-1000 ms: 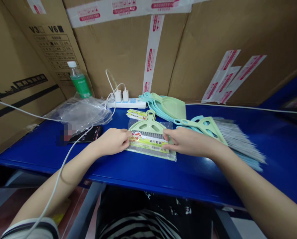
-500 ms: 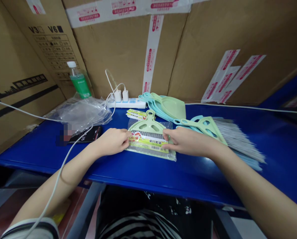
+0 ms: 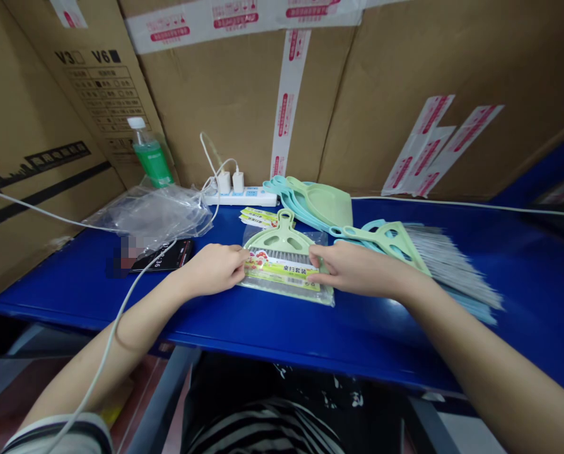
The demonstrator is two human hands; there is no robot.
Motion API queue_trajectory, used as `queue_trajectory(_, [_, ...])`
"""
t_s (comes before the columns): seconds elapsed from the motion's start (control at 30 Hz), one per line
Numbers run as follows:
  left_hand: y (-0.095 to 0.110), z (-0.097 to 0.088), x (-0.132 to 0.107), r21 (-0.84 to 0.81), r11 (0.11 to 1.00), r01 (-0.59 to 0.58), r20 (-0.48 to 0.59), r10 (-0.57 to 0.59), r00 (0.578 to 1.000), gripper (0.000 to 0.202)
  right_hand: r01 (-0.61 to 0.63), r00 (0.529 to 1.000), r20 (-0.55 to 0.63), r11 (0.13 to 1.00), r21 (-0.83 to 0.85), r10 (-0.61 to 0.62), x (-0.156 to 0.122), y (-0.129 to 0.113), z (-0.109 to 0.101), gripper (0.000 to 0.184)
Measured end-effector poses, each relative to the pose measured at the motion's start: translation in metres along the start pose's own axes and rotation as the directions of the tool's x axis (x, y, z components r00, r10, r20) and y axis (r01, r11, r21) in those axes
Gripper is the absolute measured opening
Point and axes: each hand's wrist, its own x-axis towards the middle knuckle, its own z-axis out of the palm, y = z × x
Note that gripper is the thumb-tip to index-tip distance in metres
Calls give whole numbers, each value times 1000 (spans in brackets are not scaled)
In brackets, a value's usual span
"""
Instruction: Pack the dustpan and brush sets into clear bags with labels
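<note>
A clear plastic bag holding a green dustpan-and-brush set with a yellow-green paper label lies flat on the blue table. My left hand pinches the bag's left edge, fingers curled. My right hand grips the bag's right edge with fingers closed on it.
Stacked green and blue dustpans and small brushes lie to the right. Spare labels, a power strip, a pile of clear bags, a phone and a green bottle sit at left. Cardboard boxes wall the back.
</note>
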Motion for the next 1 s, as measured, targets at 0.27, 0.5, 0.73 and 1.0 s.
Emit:
queue_trajectory(0.27, [-1, 2, 1, -6, 1000, 2, -15, -2, 1000, 18, -7, 1000, 13, 1000, 2, 7, 0, -1, 0, 17])
queue_trajectory(0.5, [0, 1, 1, -9, 1000, 6, -7, -6, 1000, 19, 11, 1000, -3, 1000, 5, -11, 1, 2, 2, 18])
queue_trajectory(0.73, [1, 1, 1, -16, 1000, 9, -7, -9, 1000, 20, 1, 1000, 4, 1000, 4, -1, 0, 1, 1, 17])
queue_trajectory(1.0, [1, 1, 0, -20, 1000, 7, -5, -7, 1000, 20, 6, 1000, 1, 1000, 6, -6, 0, 1, 2, 17])
